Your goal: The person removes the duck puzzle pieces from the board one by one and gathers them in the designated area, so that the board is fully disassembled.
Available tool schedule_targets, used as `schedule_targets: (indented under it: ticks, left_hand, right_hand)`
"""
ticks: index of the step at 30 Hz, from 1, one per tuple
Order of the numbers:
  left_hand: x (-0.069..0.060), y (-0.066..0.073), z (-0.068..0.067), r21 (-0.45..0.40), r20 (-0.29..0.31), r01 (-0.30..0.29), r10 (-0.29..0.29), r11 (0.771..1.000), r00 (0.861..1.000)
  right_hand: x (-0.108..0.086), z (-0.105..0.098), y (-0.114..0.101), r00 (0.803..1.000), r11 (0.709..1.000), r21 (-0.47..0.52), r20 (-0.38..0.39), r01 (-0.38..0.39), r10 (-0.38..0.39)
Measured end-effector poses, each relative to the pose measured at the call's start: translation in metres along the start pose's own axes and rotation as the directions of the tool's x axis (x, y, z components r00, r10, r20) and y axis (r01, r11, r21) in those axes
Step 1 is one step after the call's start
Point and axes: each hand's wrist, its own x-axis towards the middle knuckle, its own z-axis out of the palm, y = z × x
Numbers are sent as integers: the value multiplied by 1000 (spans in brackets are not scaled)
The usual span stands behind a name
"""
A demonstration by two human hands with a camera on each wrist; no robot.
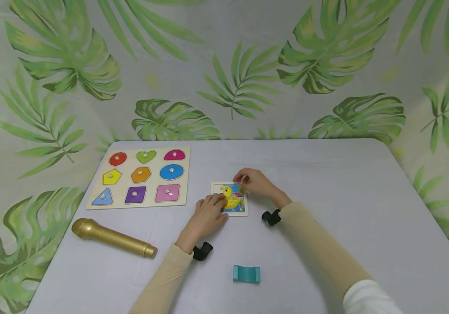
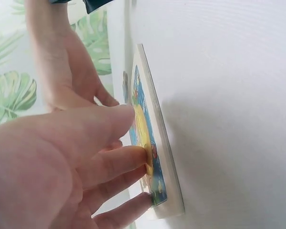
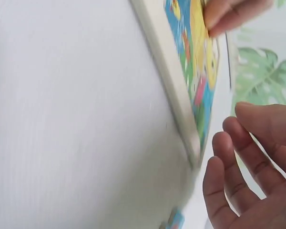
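Note:
A small duck jigsaw puzzle (image 1: 235, 203) in a pale wooden tray lies flat near the middle of the table. My left hand (image 1: 207, 214) rests its fingertips on the left part of the picture, covering some of it. Beside the tray's upper right corner, my right hand (image 1: 258, 182) hovers with loosely bent fingers. In the right wrist view those fingers (image 3: 224, 145) are apart from the tray and hold nothing visible. A small blue piece (image 3: 175, 219) lies on the table beyond that corner, cut off by the frame's edge.
A shape board (image 1: 186, 174) with knobbed pieces lies at the back left. In front of it is a gold microphone (image 1: 114, 238). A teal curved block (image 1: 246, 274) sits nearer the front edge. Leaf-patterned cloth (image 1: 240, 87) hangs behind the table.

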Motion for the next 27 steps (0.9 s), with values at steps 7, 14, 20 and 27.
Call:
schedule_targets:
  ticks: [7, 14, 20, 27]
  left_hand:
    - [0, 0, -1, 56, -8, -55, 56, 997, 998]
    - [1, 2, 3, 159, -36, -102, 109, 982, 993]
    - [2, 6, 3, 194, -27, -85, 92, 977, 995]
    - [3, 6, 4, 207, -19, -58, 63, 977, 998]
  right_hand:
    - [10, 20, -13, 992, 992, -110, 116, 60, -48]
    - [14, 27, -14, 990, 979, -193, 135, 62, -36]
    - [15, 30, -14, 993, 984, -176, 121, 28, -7]
    - [12, 31, -14, 998, 992, -124, 62, -22, 30]
